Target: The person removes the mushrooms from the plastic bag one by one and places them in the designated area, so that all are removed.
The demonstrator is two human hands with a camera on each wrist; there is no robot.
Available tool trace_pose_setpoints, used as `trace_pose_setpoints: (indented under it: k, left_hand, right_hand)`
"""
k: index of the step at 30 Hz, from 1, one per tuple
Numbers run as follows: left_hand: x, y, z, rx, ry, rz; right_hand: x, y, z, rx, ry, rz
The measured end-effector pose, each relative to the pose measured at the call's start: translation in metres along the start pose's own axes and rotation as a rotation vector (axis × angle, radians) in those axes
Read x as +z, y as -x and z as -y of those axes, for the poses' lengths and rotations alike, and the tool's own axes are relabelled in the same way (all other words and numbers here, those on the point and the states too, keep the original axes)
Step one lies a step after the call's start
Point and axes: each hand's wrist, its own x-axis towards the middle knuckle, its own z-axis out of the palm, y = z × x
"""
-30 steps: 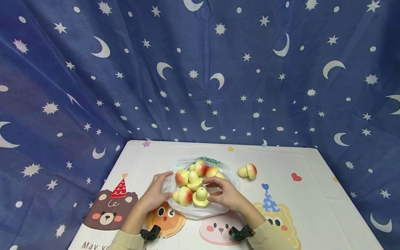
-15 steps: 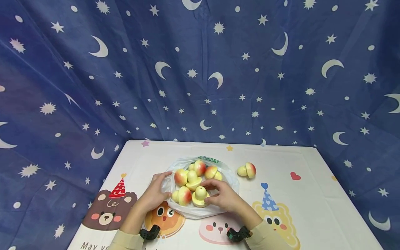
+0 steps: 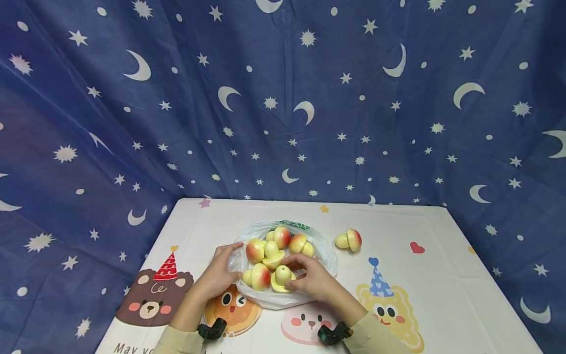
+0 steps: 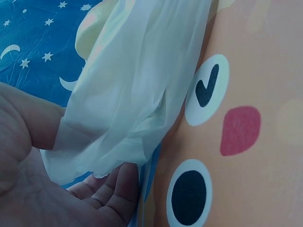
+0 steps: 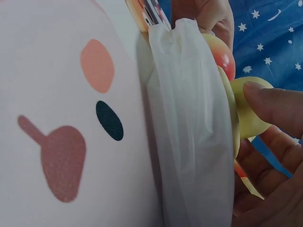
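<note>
A white plastic bag (image 3: 325, 250) lies opened out on the table, with several yellow toy mushrooms with red-blushed caps in it. My left hand (image 3: 223, 268) grips the bag's left edge; in the left wrist view the thin plastic (image 4: 128, 104) passes between thumb and fingers. Over the front of the bag, my right hand (image 3: 314, 279) holds a toy mushroom (image 3: 282, 276) that stands stem up. The right wrist view has the thumb on its stem (image 5: 251, 113) and the fingers curled behind it. The bag's side hides part of the cap there.
One more toy mushroom (image 3: 349, 240) lies on its side on the table, right of the bag. The white tablecloth (image 3: 460, 295) carries printed cartoon figures. Behind the table hangs a blue curtain (image 3: 265, 162) with moons and stars.
My right hand has moved slightly left and closed in on the stem-up mushroom, which has shifted and tilted a little. The left hand stays at the bag's edge.
</note>
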Motion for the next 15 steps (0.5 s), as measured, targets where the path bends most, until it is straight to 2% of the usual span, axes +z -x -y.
trace_pose_setpoints:
  k: [15]
  left_hand:
    - [-0.0002, -0.0019, -0.0001, -0.006, -0.004, -0.003]
  right_hand:
    - [-0.0008, 0.0006, 0.0038, 0.010, -0.007, -0.031]
